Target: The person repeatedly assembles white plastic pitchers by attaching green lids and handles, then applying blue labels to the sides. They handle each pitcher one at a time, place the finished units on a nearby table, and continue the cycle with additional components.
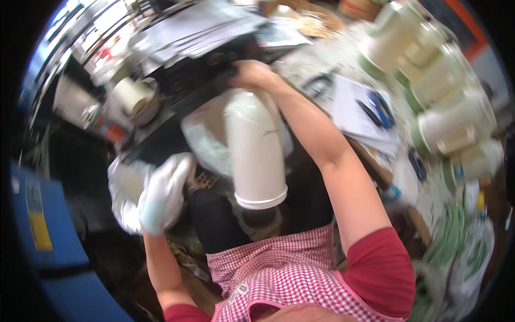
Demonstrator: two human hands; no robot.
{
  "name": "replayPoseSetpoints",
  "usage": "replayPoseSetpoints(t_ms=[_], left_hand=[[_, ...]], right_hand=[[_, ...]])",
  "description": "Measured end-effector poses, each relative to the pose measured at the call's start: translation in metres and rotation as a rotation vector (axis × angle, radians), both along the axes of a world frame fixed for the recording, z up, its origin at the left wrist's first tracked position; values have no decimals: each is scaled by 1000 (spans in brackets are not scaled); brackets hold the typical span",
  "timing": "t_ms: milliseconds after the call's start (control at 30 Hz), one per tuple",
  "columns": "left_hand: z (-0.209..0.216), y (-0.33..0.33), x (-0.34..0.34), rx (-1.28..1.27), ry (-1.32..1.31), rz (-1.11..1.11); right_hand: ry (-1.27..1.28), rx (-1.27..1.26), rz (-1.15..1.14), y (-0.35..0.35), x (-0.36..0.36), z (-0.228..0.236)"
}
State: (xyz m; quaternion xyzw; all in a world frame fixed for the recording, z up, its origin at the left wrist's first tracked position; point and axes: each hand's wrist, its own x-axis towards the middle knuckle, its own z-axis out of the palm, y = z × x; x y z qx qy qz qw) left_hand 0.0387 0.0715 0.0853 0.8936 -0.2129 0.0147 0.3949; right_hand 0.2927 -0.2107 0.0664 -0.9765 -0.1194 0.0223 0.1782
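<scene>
Between my arms, above my lap, is a white cylindrical container (255, 153) with a rounded far end and a ridged rim at its near end. What supports it is hidden. My left hand (169, 185), in a white glove, is left of the container with fingers blurred but stretched out. Beside it lies a crumpled clear plastic bag (127, 196). My bare right hand (252, 74) reaches past the container to a dark machine (185, 88). Its fingers are curled there, and anything inside them is hidden. A pale plastic bag (206, 142) hangs open behind the container.
Several similar white containers with green bases (442, 129) line the right side of the worktable. Nearer lie papers (348, 107) with pens and dark scissors (319, 83). Green strips (450, 233) fill the lower right. A blue cabinet (59, 214) stands left, below a white tub (145, 110).
</scene>
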Motion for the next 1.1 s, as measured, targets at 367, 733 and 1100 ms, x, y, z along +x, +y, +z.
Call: replayPoseSetpoints(t_ms=[367,733,1100], left_hand=[[-53,-14,-46,-856,134,153],[-54,-62,51,-806,-47,-1],[-109,-73,39,-913,375,-104]], right_hand=[[-1089,987,-178,-130,-335,74],[244,-607,-919,-366,-718,97],[208,-1172,-1998,-499,-1095,-10]])
